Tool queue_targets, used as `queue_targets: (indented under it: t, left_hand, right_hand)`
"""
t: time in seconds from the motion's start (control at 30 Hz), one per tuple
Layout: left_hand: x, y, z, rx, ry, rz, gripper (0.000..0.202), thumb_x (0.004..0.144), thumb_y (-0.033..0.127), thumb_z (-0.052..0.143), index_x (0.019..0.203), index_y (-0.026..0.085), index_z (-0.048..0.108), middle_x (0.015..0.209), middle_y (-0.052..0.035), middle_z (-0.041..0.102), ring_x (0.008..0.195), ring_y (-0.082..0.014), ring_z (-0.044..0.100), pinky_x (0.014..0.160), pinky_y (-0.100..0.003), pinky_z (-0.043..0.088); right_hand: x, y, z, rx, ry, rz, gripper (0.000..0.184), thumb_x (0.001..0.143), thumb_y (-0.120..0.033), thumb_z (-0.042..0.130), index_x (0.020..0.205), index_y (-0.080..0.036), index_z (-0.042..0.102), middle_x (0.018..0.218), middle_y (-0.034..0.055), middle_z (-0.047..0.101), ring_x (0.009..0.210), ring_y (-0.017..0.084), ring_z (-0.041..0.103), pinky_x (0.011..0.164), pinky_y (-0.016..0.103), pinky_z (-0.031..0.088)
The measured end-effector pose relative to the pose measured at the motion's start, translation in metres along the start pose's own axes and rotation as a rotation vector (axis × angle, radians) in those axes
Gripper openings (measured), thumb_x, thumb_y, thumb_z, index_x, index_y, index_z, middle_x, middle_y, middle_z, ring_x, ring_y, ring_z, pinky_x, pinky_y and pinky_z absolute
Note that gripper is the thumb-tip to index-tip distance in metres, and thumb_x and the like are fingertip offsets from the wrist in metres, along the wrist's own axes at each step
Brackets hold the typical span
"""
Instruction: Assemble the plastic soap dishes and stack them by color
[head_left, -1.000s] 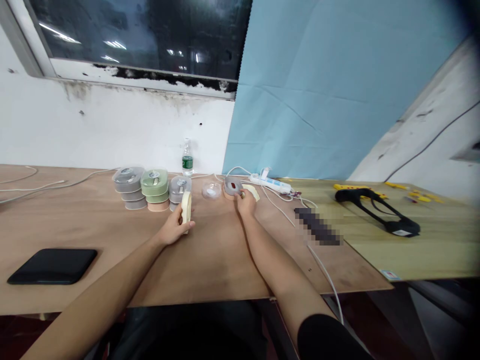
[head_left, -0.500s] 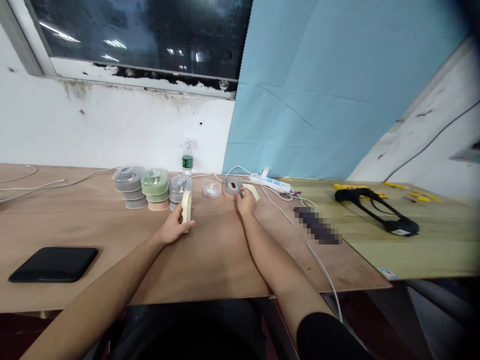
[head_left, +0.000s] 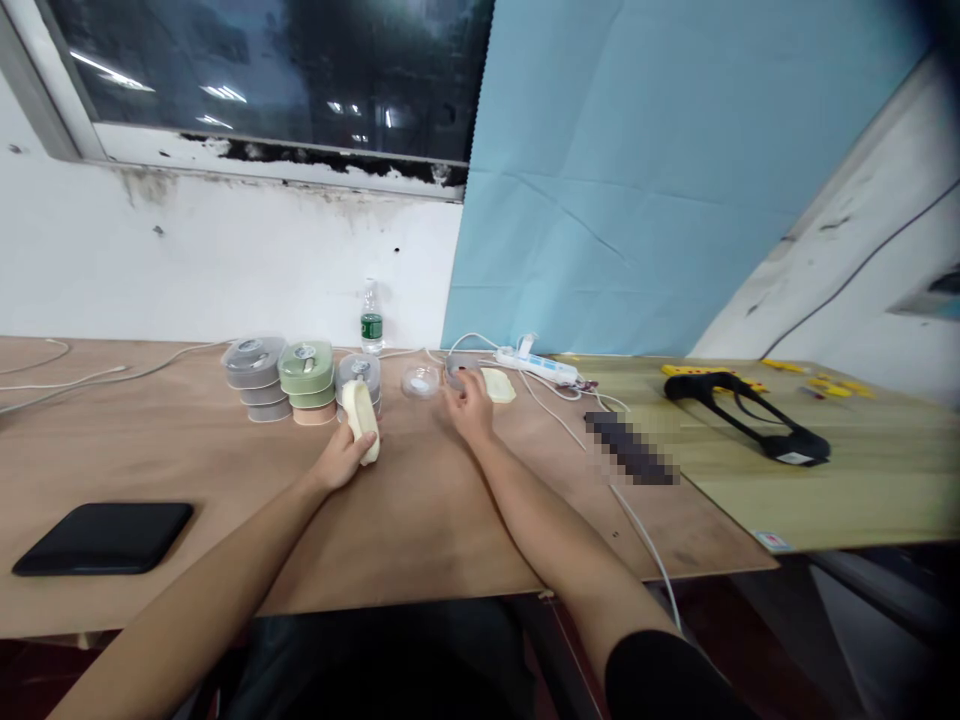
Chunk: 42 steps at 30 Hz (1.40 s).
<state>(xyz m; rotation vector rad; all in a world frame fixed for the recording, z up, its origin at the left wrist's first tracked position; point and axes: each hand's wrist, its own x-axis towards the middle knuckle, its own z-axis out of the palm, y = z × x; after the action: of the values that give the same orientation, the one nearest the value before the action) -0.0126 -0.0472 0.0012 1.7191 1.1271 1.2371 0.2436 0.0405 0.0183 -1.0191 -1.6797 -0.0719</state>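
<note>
My left hand point(head_left: 341, 455) is closed around a cream-coloured shallow plastic shell point(head_left: 363, 422), its long side tilted upright above the table. My right hand point(head_left: 470, 405) reaches over a round grey container point(head_left: 457, 366); its bent fingers look apart, and they partly hide the container and a small dark spot in it. To the right of that hand lies a second cream shell point(head_left: 498, 386), flat on the table. A clear round lid or dish point(head_left: 421, 381) is just left of the grey container.
Stacked lidded containers, grey point(head_left: 256, 365) and green point(head_left: 307, 370), with another grey stack point(head_left: 358, 372), stand at left. Behind are a water bottle point(head_left: 371, 320) and a power strip point(head_left: 540, 366). A black flat case point(head_left: 105, 538) lies front left; a black strap-like frame point(head_left: 750, 415) sits right.
My right hand has left the second cream shell's edge and moved left over the grey container. The shell in my left hand has shifted slightly left and turned its broad side more into view.
</note>
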Motion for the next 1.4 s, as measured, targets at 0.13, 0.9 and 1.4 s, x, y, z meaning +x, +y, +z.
queue_targets:
  t: [0.13,0.9,1.4]
  left_hand:
    - [0.0,-0.004,-0.004,0.104,0.129,0.123,0.076,0.085,0.07,0.033,0.126,0.007,0.049,0.118,-0.0197,0.059,0.11,-0.0315,0.056,0.099,-0.049,0.039]
    - [0.003,0.023,-0.022,0.754,0.267,0.308,0.059,0.086,0.039,0.055,0.139,0.022,0.036,0.144,-0.0158,0.034,0.081,-0.0158,0.063,0.076,-0.035,0.054]
    - [0.019,0.007,-0.025,1.025,0.166,0.301,0.063,0.085,0.036,0.052,0.143,0.019,0.032,0.148,-0.0148,0.033,0.115,-0.029,0.055,0.081,-0.037,0.052]
  right_hand:
    - [-0.021,-0.057,0.013,0.165,-0.342,-0.44,0.053,0.073,-0.056,0.066,0.113,-0.023,0.059,0.114,0.0097,0.06,0.105,0.023,0.058,0.091,0.035,0.05]
    - [0.011,0.117,-0.06,-0.125,0.546,0.708,0.044,0.08,-0.048,0.044,0.094,-0.011,0.063,0.078,0.0086,0.066,0.074,0.022,0.061,0.073,0.032,0.045]
    - [0.012,0.112,-0.043,-0.242,0.155,0.848,0.054,0.08,-0.05,0.052,0.113,-0.009,0.063,0.105,0.0176,0.067,0.096,0.027,0.063,0.083,0.035,0.046]
